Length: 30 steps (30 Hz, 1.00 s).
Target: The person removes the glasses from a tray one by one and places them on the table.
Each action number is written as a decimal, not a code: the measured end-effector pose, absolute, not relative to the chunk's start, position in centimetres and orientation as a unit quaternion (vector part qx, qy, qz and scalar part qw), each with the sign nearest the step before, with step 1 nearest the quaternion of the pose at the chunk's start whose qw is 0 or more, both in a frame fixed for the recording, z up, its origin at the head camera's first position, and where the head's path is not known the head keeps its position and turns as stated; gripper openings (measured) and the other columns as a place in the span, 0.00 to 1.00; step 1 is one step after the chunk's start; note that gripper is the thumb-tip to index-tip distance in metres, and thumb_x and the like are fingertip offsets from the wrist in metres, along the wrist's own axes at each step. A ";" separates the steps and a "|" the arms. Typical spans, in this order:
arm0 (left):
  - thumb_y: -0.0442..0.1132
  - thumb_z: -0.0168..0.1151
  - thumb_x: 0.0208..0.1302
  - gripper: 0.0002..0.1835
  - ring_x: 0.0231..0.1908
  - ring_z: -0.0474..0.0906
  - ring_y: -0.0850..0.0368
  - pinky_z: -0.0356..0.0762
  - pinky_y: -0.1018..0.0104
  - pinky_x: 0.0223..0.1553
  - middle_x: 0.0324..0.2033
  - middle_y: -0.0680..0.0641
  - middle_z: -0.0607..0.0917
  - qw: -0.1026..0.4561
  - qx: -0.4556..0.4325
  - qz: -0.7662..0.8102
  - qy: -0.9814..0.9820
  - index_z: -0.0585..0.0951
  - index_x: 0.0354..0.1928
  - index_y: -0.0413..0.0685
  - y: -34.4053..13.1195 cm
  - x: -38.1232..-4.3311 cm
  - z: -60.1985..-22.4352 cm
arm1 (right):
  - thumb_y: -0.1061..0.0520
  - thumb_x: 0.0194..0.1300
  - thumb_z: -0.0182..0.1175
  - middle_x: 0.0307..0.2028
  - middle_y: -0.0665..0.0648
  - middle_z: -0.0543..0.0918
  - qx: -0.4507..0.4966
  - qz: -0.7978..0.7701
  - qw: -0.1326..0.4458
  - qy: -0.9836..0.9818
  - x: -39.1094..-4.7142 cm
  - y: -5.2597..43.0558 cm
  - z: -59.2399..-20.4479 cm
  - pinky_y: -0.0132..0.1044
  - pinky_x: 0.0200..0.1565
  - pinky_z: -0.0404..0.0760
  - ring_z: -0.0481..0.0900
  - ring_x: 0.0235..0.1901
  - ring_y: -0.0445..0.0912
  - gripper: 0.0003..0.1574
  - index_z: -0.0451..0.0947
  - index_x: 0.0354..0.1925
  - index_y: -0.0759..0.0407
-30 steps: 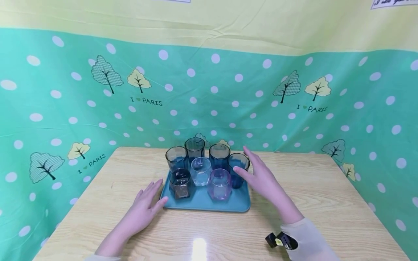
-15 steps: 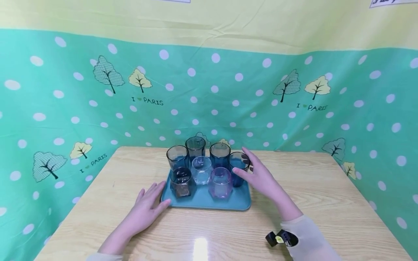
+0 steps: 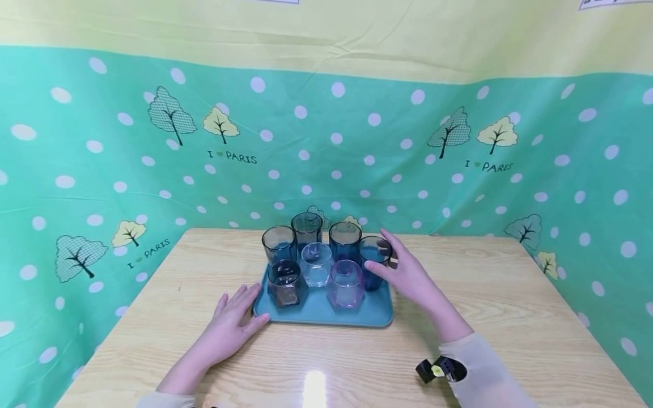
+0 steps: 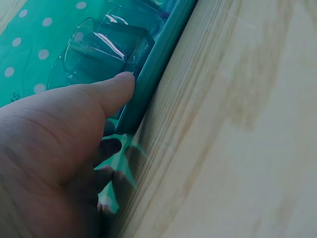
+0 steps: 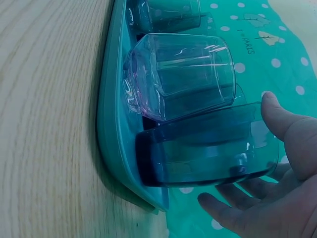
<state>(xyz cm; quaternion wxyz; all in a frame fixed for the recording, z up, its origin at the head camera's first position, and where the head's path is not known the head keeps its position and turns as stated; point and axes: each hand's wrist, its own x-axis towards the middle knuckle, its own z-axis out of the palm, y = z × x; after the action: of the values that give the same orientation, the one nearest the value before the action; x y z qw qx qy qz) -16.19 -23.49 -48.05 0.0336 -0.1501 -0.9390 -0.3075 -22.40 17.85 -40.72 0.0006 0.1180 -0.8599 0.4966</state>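
A blue tray point(image 3: 326, 317) holds several drinking glasses. My right hand point(image 3: 408, 277) curves round the tall blue glass point(image 5: 208, 148) at the tray's right end. In the right wrist view the thumb lies at its rim and the fingers reach round the far side. My left hand point(image 3: 229, 328) rests at the tray's front left corner, thumb along the front edge, fingers stretched beside the left edge. Nearest that hand is a dark grey faceted glass point(image 3: 284, 283). A pinkish glass point(image 3: 346, 286) and a clear glass point(image 3: 316, 265) stand in the middle.
Further tall blue glasses stand at the tray's back: one on the left point(image 3: 279, 246), one behind point(image 3: 307, 228), one on the right point(image 3: 345, 241). The wooden table point(image 3: 490, 306) meets a green dotted curtain point(image 3: 306, 153) behind and at both sides.
My left hand has come in against the tray's corner. The right fingers have come round the tall blue glass at the right. The glasses keep their places on the tray.
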 end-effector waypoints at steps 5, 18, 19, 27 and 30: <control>0.55 0.67 0.81 0.43 0.83 0.54 0.28 0.34 0.24 0.80 0.79 0.32 0.70 0.033 -0.148 -0.311 -0.938 0.65 0.84 0.35 -23.5 -16.3 -48.1 | 0.46 0.77 0.73 0.80 0.67 0.68 0.118 0.507 -0.003 -0.854 -22.5 17.9 -40.7 0.62 0.75 0.73 0.68 0.77 0.68 0.60 0.49 0.90 0.56; 0.56 0.67 0.80 0.44 0.83 0.53 0.28 0.33 0.25 0.80 0.79 0.33 0.71 0.024 -0.141 -0.314 -0.939 0.65 0.84 0.37 -23.4 -16.3 -48.2 | 0.46 0.74 0.76 0.78 0.67 0.71 0.100 0.526 -0.008 -0.844 -22.5 17.8 -40.7 0.61 0.72 0.77 0.72 0.75 0.68 0.58 0.56 0.86 0.61; 0.56 0.67 0.80 0.44 0.83 0.53 0.28 0.33 0.25 0.80 0.79 0.33 0.71 0.023 -0.140 -0.314 -0.939 0.65 0.84 0.37 -23.4 -16.3 -48.2 | 0.46 0.74 0.76 0.78 0.67 0.71 0.098 0.526 -0.008 -0.845 -22.5 17.9 -40.8 0.61 0.72 0.77 0.72 0.75 0.68 0.57 0.56 0.86 0.60; 0.56 0.68 0.80 0.44 0.83 0.53 0.28 0.33 0.25 0.80 0.79 0.33 0.72 0.025 -0.139 -0.313 -0.939 0.65 0.84 0.37 -23.4 -16.3 -48.2 | 0.46 0.70 0.80 0.76 0.63 0.75 0.083 0.524 -0.003 -0.848 -22.6 18.0 -40.9 0.60 0.71 0.78 0.74 0.75 0.64 0.56 0.62 0.84 0.56; 0.56 0.68 0.80 0.44 0.83 0.53 0.28 0.33 0.24 0.80 0.79 0.33 0.72 0.028 -0.140 -0.312 -0.939 0.66 0.84 0.37 -23.4 -16.3 -48.2 | 0.46 0.68 0.81 0.75 0.62 0.76 0.073 0.524 0.002 -0.849 -22.5 18.0 -40.9 0.60 0.70 0.79 0.75 0.74 0.63 0.56 0.64 0.83 0.54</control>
<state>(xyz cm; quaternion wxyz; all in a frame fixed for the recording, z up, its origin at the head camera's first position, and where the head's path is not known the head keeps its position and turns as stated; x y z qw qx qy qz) -16.31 -23.41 -48.24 0.0279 -0.1400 -0.9394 -0.3116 -22.55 17.98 -40.91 0.0016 0.0734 -0.8486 0.5240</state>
